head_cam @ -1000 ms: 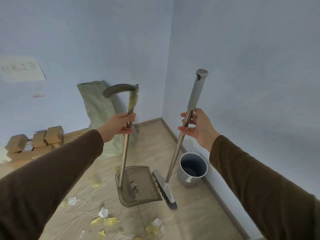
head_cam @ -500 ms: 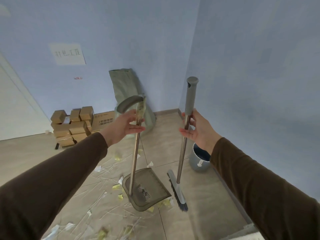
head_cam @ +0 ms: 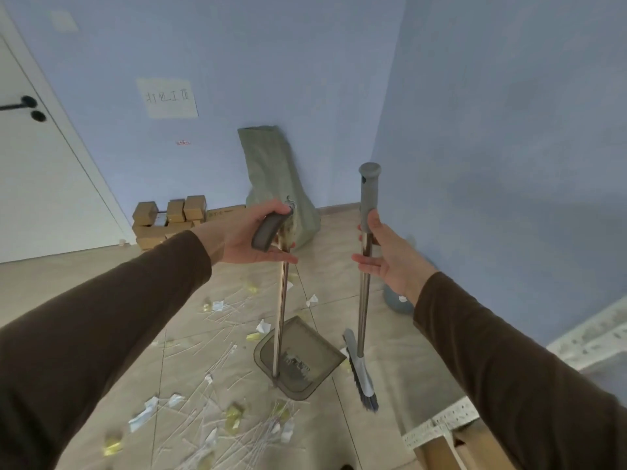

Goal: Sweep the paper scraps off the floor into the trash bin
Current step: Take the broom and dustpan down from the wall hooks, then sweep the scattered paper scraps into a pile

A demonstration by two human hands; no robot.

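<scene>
My left hand (head_cam: 244, 237) grips the curved grey handle of a long-handled dustpan (head_cam: 298, 357), whose grey translucent pan hangs just above the tiled floor. My right hand (head_cam: 386, 257) holds the metal shaft of a broom (head_cam: 363, 368) just below its grey grip; the brush head hangs beside the pan's right edge. White and yellow paper scraps (head_cam: 234, 413) and thin white strips lie scattered on the floor left of and in front of the pan. The grey trash bin (head_cam: 395, 301) stands by the right wall, mostly hidden behind my right forearm.
A green woven sack (head_cam: 274, 178) leans in the corner. Cardboard boxes (head_cam: 169, 218) are stacked against the back wall, beside a white door (head_cam: 40, 184). A perforated metal rail and wooden shelf (head_cam: 441, 432) sit at the lower right.
The view has swung left, bringing the door into sight. My left hand has slid up from the dustpan's shaft onto its curved handle. The trash bin has slipped behind my right forearm.
</scene>
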